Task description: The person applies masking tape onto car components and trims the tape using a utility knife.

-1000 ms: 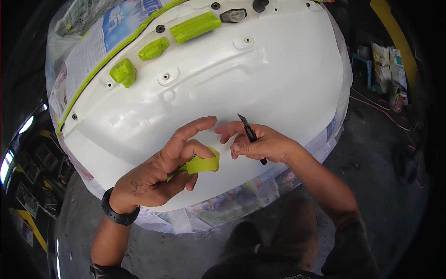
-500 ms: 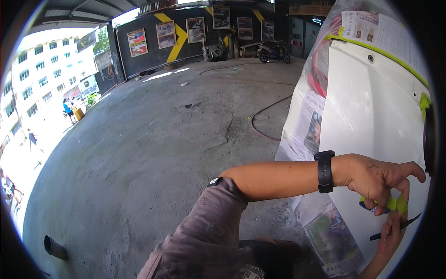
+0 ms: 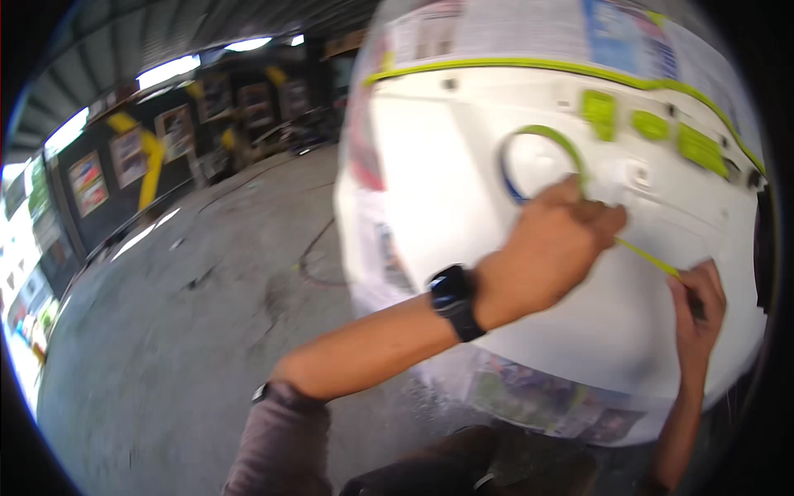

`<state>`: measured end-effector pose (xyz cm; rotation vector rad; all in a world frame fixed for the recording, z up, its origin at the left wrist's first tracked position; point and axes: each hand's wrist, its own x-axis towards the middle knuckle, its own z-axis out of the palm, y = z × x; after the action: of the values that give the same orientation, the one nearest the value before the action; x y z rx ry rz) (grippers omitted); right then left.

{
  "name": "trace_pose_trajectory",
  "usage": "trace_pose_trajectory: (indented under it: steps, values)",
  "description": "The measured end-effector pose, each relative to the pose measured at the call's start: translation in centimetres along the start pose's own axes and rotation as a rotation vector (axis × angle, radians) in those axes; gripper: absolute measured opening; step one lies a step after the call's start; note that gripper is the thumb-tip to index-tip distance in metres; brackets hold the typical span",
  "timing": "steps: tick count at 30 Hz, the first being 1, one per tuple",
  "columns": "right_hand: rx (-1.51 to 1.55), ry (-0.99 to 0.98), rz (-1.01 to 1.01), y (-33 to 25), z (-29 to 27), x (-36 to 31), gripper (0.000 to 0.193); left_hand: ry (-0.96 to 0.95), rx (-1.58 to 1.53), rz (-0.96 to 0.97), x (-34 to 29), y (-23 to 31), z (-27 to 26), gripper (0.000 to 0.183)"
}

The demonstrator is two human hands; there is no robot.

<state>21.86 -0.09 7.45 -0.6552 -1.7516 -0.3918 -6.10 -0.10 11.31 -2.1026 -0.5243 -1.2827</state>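
A roll of yellow-green masking tape (image 3: 571, 147) is in the grip of my left hand (image 3: 550, 252), which wears a black watch on its wrist. From the roll a narrow strip of tape (image 3: 648, 255) stretches across to my right hand (image 3: 700, 302), whose fingers pinch its end. Both hands are above a large white car panel (image 3: 463, 322). Something dark shows in my right palm, too blurred to name. Patches of the same yellow-green tape (image 3: 600, 114) cover spots on the panel's far part.
Newspaper (image 3: 513, 33) edged with yellow-green tape covers the area beyond the panel. More printed paper (image 3: 529, 397) hangs along its near edge. A hose (image 3: 306, 256) lies on the grey concrete floor (image 3: 165, 355) to the left. Framed pictures (image 3: 88, 182) hang on the dark far wall.
My view has swung right, bringing more of the panel in. My hands have moved apart, with a tape strip drawn out between them. The black blade-like tool in my right hand no longer shows clearly.
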Motion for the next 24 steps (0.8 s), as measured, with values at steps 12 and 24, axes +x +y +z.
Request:
trace_pose_trajectory:
  steps: [12, 24]
  values:
    - [-0.529, 0.311, -0.338, 12.7, -6.4, 5.2, 0.018, 0.305, 0.068, 0.19, 11.7, -1.4, 14.6, 0.018]
    - [-0.582, 0.554, -0.632, 18.6, -3.0, 9.0, 0.016, 0.443, 0.204, 0.297, 12.4, -4.8, 17.5, 0.038]
